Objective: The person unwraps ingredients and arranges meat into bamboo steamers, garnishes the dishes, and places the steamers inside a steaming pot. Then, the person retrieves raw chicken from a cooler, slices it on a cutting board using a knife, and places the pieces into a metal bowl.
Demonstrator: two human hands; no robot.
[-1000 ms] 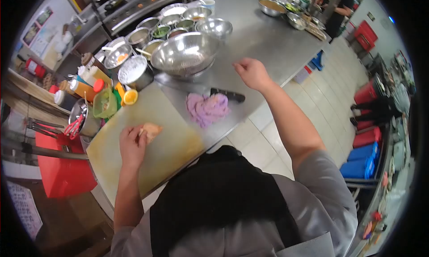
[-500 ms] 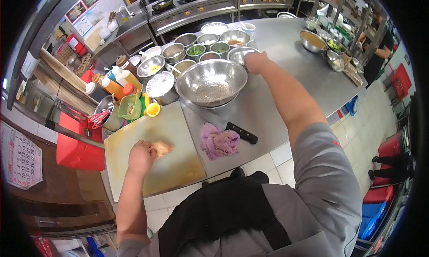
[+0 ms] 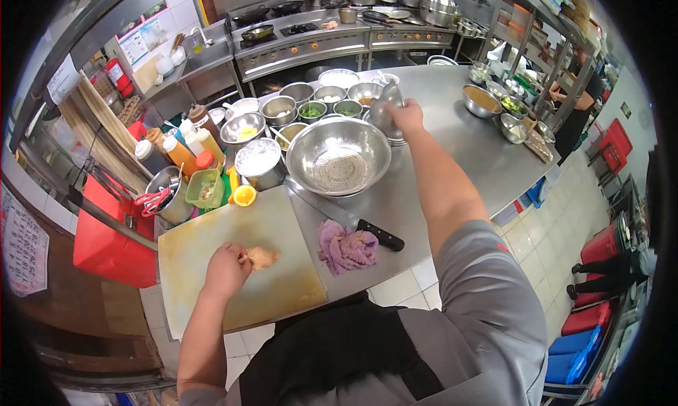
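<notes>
On the pale cutting board [image 3: 191, 286], my left hand [image 3: 229, 266] pinches the left end of a piece of raw meat [image 3: 262, 258], which looks like chicken; its rest lies flat on the board. My right hand [image 3: 408, 116] reaches far forward and grips the rim of a metal bowl [image 3: 383, 112], tipped up on its side. Just under it sit more stacked metal bowls [image 3: 399, 142], mostly hidden. Left of that bowl stands a large perforated metal bowl [image 3: 339, 159]. A purple cloth [image 3: 346, 247] and a black-handled knife [image 3: 380, 234] lie right of the board.
Behind the board are a green container [image 3: 205, 187], a cut orange [image 3: 244, 195], sauce bottles [image 3: 176, 152] and a tub of white powder [image 3: 258, 157]. Several ingredient bowls [image 3: 311, 111] stand farther back. More bowls [image 3: 482, 101] line the table's far right. Another person [image 3: 575, 102] stands beyond.
My right hand has raised the metal bowl from lying level to a steep tilt. My left hand stays at the meat. The camera view has shifted.
</notes>
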